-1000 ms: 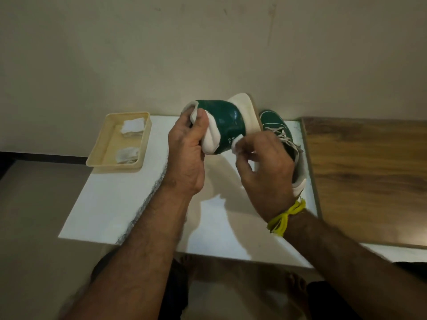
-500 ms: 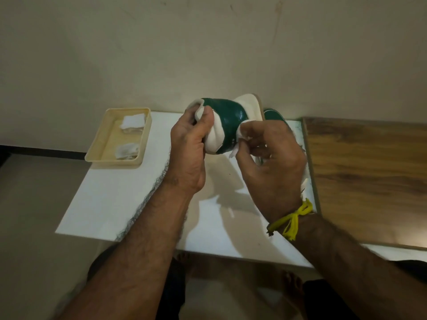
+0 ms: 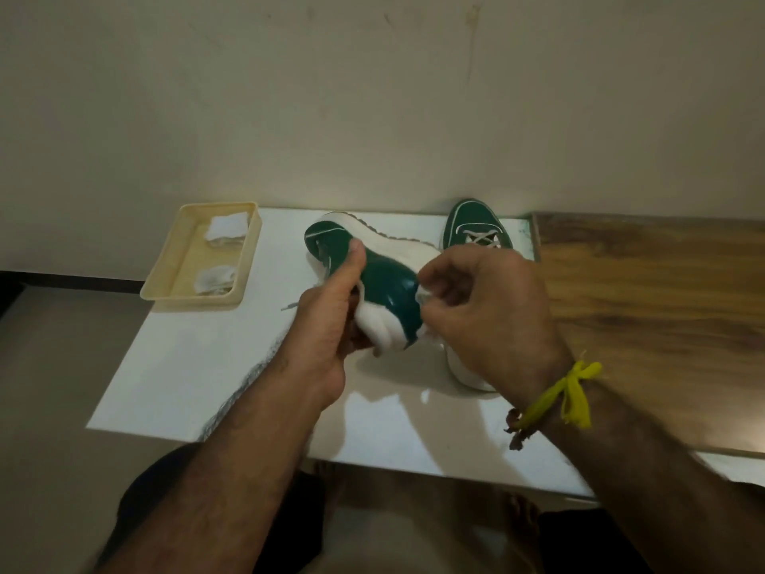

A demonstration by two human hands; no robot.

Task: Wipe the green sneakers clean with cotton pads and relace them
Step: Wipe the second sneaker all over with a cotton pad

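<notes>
Sneaker (image 3: pixel 387 283) now tilted lower, both hands' fingers clamped on it; tray (image 3: pixel 165 283) holds two pads (image 3: pixel 225 229).

Both our forearms reach in from the near edge, angled toward each other. Our left hand (image 3: pixel 331 325) has its grip curled tight, thumb stretched up and far. Our right hand (image 3: pixel 484 308) sits just beside it, fingertips (image 3: pixel 428 283) bunched in a pinch, wrist bent leftward.

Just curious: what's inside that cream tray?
Two white cotton pads lie apart in the tray. Whatever is beneath each pad is covered.
</notes>
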